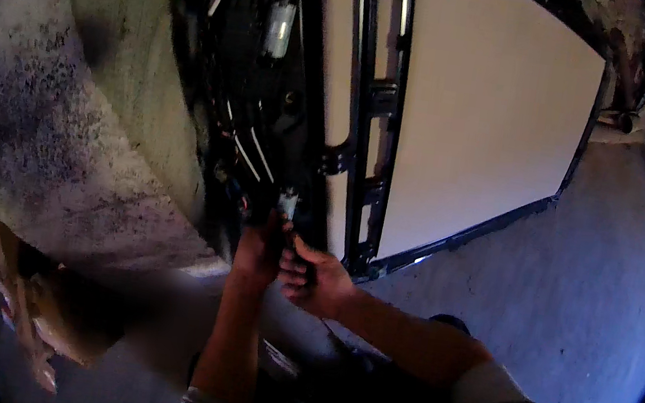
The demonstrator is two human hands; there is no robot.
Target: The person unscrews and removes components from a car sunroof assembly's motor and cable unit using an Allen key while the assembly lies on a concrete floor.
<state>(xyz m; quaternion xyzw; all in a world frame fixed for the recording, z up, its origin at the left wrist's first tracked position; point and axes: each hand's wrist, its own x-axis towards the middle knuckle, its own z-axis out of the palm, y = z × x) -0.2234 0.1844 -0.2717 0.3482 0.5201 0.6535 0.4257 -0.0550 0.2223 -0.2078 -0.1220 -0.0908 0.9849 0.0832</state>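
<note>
Black parts make up the assembly (241,91) in front of you, which stands along the left side of a black slotted frame (362,50). Note the small silver cylinder (287,203): it is located at the lower end of the assembly, directly above your fingertips.

Your left hand (257,254) is raised to the assembly just below this cylinder. Its fingers run into deep shadow; you cannot tell from this view whether they are apart or clamped on a part. Your right hand (317,281) is positioned just beside it, to the right, with the fingers curled inward and the thumb side toward the cylinder. A dark shape lies at these fingers, but the shadow hides its outline, so you cannot tell whether the hand is clamped on it. Your 2 hands are close together at the same work point.

Higher on the assembly, locate the large silver cylinder (279,29), mounted lengthwise. White cables (253,155) run between the 2 cylinders, on the left side of the assembly.

To the right of the slotted frame, a broad pale panel (487,117) fills the black surround. The grey floor (540,298) extends below and to the right of the panel. A wall (51,81) with dark stains stands at your left.
</note>
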